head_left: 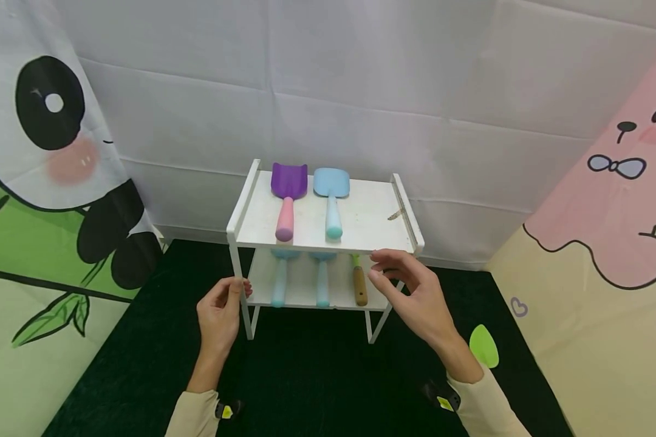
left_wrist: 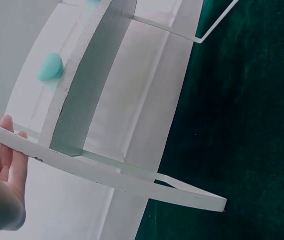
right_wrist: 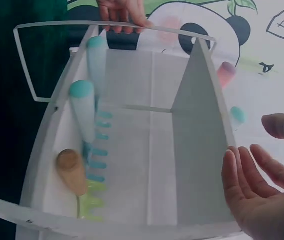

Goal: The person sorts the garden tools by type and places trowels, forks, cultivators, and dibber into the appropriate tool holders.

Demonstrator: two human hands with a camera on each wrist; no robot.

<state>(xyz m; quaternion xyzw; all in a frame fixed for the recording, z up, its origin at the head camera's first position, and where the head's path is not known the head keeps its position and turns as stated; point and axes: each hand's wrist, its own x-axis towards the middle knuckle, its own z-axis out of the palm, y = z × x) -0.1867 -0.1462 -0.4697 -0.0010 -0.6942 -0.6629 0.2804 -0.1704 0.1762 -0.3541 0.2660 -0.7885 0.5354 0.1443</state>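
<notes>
My left hand [head_left: 218, 312] grips the left front leg of a small white two-tier shelf [head_left: 369, 212]; the left wrist view shows its fingers behind the white frame. My right hand [head_left: 418, 297] is at the upper board's right front edge, fingers bent, thumb apart, nothing held. In the right wrist view its fingertips are close to that edge; contact is hard to tell. On the upper board lie a purple toy shovel [head_left: 288, 182] with a pink handle and a light-blue shovel [head_left: 331, 182]. Below lie two blue rakes [right_wrist: 84, 110] and a green rake [right_wrist: 73, 172] with a brown handle.
Dark green cloth [head_left: 317, 388] covers the floor under the shelf. A white fabric wall [head_left: 350, 73] hangs behind it. Printed panels stand on both sides, with a panda [head_left: 54, 133] at left and a pink bear [head_left: 623, 212] at right.
</notes>
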